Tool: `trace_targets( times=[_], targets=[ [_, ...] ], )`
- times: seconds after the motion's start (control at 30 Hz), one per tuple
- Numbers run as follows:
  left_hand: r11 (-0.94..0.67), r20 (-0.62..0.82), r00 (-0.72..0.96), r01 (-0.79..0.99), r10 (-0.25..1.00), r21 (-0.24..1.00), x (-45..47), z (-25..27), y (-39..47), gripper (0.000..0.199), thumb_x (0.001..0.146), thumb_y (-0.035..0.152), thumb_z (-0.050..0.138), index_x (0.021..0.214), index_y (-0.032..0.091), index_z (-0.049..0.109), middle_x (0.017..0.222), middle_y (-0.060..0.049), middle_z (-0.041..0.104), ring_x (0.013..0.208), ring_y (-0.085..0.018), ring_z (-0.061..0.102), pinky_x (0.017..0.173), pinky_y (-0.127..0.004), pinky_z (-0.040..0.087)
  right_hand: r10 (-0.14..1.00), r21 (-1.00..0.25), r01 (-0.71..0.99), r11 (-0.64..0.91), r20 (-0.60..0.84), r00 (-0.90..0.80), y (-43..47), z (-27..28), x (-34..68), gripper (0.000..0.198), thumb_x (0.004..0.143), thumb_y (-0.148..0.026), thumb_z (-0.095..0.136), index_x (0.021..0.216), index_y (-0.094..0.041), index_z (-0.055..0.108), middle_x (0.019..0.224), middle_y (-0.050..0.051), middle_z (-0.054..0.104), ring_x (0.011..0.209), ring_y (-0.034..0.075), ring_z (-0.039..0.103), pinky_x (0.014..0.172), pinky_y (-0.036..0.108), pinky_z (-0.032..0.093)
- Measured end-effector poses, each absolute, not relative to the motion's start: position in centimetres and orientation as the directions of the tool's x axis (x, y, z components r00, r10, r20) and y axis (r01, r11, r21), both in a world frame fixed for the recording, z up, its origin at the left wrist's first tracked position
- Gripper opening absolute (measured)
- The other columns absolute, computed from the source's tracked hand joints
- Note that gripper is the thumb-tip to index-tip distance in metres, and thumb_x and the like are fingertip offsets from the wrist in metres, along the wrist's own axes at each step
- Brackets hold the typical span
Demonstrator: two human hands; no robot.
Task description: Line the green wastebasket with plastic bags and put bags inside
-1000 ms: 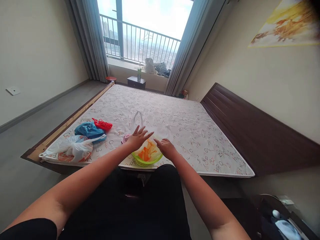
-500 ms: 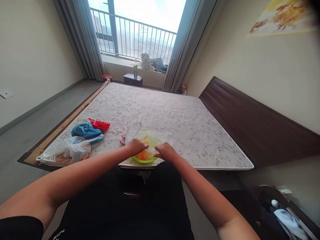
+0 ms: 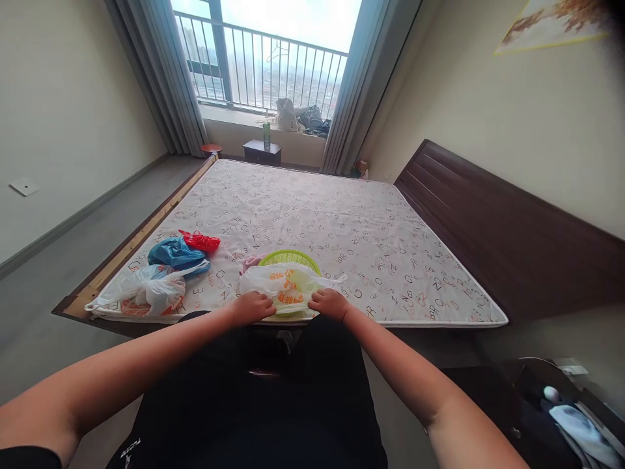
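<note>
Two hands work at the near edge of the letter-printed mattress [image 3: 342, 221]. The left hand [image 3: 252, 307] and right hand [image 3: 329, 303] are each closed on the near edge of one translucent white plastic bag with orange print [image 3: 288, 286], which lies over one round green plastic basket [image 3: 289, 258]. To the left lie three more bags: one white [image 3: 146, 293], one blue [image 3: 176, 253], one red [image 3: 200, 241]. Half a second earlier, the hands were farther forward over the basket; they have since drawn back with the bag.

Both hands [image 3: 254, 307] [image 3: 330, 303] on white plastic bag [image 3: 286, 286] over green basket [image 3: 289, 258]
</note>
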State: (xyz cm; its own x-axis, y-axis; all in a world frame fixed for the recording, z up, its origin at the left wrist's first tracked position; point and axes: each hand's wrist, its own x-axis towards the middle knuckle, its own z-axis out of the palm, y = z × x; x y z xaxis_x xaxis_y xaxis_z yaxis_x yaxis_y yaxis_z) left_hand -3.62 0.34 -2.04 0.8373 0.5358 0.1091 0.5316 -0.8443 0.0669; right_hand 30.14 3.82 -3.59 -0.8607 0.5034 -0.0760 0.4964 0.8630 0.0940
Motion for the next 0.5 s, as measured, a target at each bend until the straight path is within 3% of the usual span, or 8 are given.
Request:
trace_targets(
  times=[0.17,0.33,0.5],
  targets=[
    [-0.719,0.164,0.700,0.672,0.695,0.180,-4.2,-4.0,-0.6,0.024,0.094,0.012,0.048,0.093,0.024,0.069,0.086,-0.008,0.066,0.078,-0.018,0.064,0.063,-0.027,0.047,0.577,0.079,0.573,0.815,-0.028,-0.816,3.4,-4.5,30.5,0.026,0.103,-0.015,0.046,0.099,-0.024,0.071,0.099,0.008,0.071,0.085,0.018,0.059,0.064,0.027,0.036],
    [-0.419,0.095,0.408,0.892,0.908,0.169,-3.2,-5.4,-2.0,0.024,0.097,0.017,0.048,0.103,0.024,0.070,0.103,-0.011,0.070,0.096,-0.025,0.068,0.069,-0.032,0.050,0.718,0.069,0.715,0.695,-0.020,-0.696,2.3,-6.1,29.9,0.026,0.102,-0.015,0.046,0.103,-0.025,0.070,0.106,0.007,0.072,0.094,0.019,0.062,0.072,0.026,0.043],
    [-0.100,0.041,0.092,0.943,0.995,0.319,-2.9,-5.5,-2.8,0.028,0.096,0.034,0.054,0.119,0.023,0.066,0.129,-0.013,0.067,0.105,-0.031,0.069,0.081,-0.039,0.053,0.872,-0.128,0.863,0.489,0.059,-0.486,0.8,-7.4,28.9,0.019,0.098,-0.028,0.054,0.110,-0.025,0.068,0.116,0.007,0.071,0.112,0.024,0.061,0.093,0.034,0.049]
  ],
)
